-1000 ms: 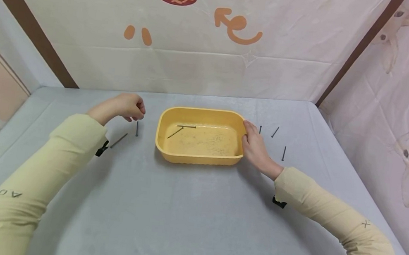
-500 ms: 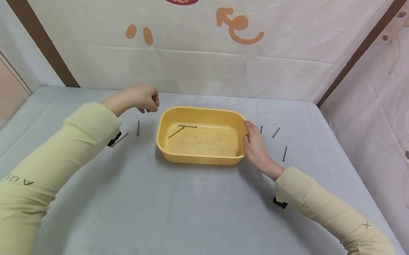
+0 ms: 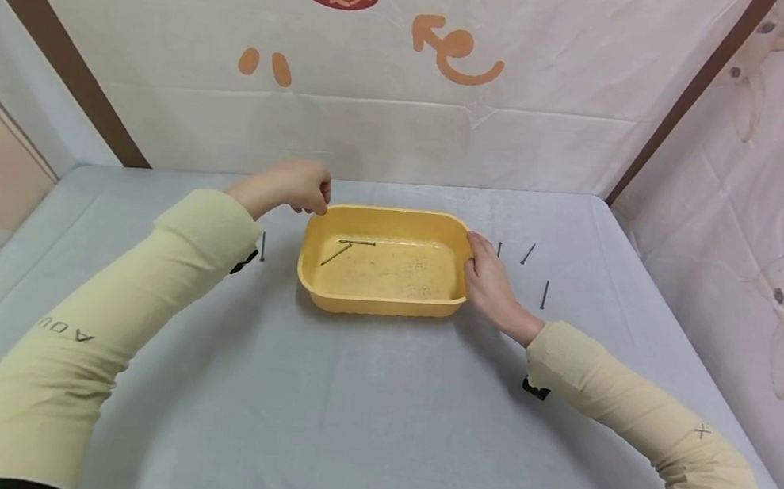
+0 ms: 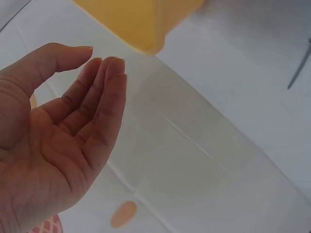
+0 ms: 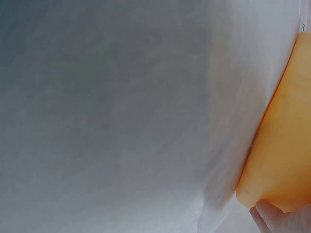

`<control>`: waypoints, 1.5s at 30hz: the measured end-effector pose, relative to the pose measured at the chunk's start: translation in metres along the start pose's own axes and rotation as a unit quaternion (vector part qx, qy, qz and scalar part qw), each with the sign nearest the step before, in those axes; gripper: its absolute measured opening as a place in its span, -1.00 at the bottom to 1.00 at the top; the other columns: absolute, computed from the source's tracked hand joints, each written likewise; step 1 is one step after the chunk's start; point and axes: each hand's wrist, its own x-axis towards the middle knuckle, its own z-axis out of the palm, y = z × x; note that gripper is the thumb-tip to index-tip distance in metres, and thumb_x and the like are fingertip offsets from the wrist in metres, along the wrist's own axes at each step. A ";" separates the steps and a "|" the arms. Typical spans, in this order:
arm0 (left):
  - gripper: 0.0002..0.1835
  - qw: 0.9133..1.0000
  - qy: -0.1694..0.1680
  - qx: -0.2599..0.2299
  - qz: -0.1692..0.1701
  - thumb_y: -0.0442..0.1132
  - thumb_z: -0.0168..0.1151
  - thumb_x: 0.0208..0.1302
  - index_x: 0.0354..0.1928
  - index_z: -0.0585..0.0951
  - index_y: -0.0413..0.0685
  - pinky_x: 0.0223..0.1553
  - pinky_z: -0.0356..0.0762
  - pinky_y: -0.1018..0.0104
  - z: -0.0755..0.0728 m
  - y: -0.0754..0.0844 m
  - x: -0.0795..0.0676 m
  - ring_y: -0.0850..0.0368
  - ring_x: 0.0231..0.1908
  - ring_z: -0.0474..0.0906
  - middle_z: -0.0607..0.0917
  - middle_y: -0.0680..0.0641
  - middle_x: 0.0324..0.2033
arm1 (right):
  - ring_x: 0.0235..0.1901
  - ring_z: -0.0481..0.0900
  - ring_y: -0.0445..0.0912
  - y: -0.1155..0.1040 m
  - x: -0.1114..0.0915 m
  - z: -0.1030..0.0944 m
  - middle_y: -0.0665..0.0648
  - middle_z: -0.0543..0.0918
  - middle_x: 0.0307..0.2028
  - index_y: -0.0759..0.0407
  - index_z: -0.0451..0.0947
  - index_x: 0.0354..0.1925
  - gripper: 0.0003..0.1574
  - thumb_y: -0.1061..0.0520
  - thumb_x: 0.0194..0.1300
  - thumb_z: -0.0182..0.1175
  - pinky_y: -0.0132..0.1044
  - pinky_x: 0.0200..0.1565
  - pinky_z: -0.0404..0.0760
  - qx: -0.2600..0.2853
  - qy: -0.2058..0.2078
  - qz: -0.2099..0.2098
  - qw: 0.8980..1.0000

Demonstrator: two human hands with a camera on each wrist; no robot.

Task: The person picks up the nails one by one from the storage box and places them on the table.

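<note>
A shallow yellow plastic basin point(image 3: 378, 304) stands on the table with two dark nails point(image 3: 358, 242) on its floor. My left hand point(image 3: 301, 185) is over the basin's back left corner, fingers bent downward. In the left wrist view its thumb and fingertips point(image 4: 115, 65) are slightly apart, with nothing visible between them, and the basin's yellow wall point(image 4: 131, 22) is just past them. At the basin's right end my right hand point(image 3: 491, 285) grips the rim; the right wrist view shows its fingers point(image 5: 268, 211) against the yellow side.
Left of the basin a nail point(image 3: 263, 247) lies near the left sleeve. Several nails lie right of it, one point(image 3: 544, 294) beyond the right wrist. A printed cloth wall point(image 3: 403, 138) rises behind the table's back edge, and another point(image 3: 769, 204) at right.
My left hand has moved right and back, from above the nails at left to the basin's back left corner. Its sleeve now covers one of those nails. The right hand and basin have stayed put.
</note>
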 end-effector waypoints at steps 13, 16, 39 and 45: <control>-0.88 0.998 0.023 0.052 0.040 -0.34 0.12 0.09 -0.32 0.55 -0.20 -0.38 0.40 0.25 0.002 0.022 0.013 0.04 -0.40 0.40 0.56 -0.12 -0.37 | 0.34 0.00 0.08 -0.001 -0.001 -0.001 0.33 0.08 0.33 0.44 -0.02 0.32 -0.41 0.30 0.36 -0.30 -0.09 0.31 0.05 0.005 0.000 -0.004 1.000; -0.89 0.997 0.023 0.050 0.046 -0.34 0.13 0.10 -0.31 0.55 -0.19 -0.37 0.40 0.24 0.003 0.026 0.016 0.03 -0.39 0.39 0.56 -0.12 -0.35 | 0.33 0.01 0.08 0.000 0.000 0.000 0.33 0.09 0.32 0.44 -0.01 0.32 -0.42 0.30 0.36 -0.30 -0.10 0.31 0.06 0.004 0.002 -0.004 1.000; -0.89 0.997 0.029 0.037 0.067 -0.39 0.07 0.14 -0.28 0.53 -0.18 -0.32 0.38 0.23 0.015 0.053 0.031 0.03 -0.35 0.38 0.56 -0.12 -0.29 | 0.32 0.03 0.11 0.001 0.000 0.000 0.34 0.10 0.32 0.44 0.01 0.31 -0.42 0.30 0.35 -0.29 -0.06 0.30 0.06 -0.002 0.009 -0.017 1.000; -0.89 0.996 0.033 0.048 0.072 -0.39 0.06 0.15 -0.28 0.52 -0.17 -0.33 0.37 0.24 0.019 0.058 0.034 0.04 -0.34 0.37 0.54 -0.11 -0.29 | 0.32 0.03 0.09 0.002 -0.001 0.001 0.33 0.10 0.32 0.43 0.01 0.32 -0.42 0.28 0.37 -0.28 -0.08 0.30 0.07 -0.001 0.011 -0.015 1.000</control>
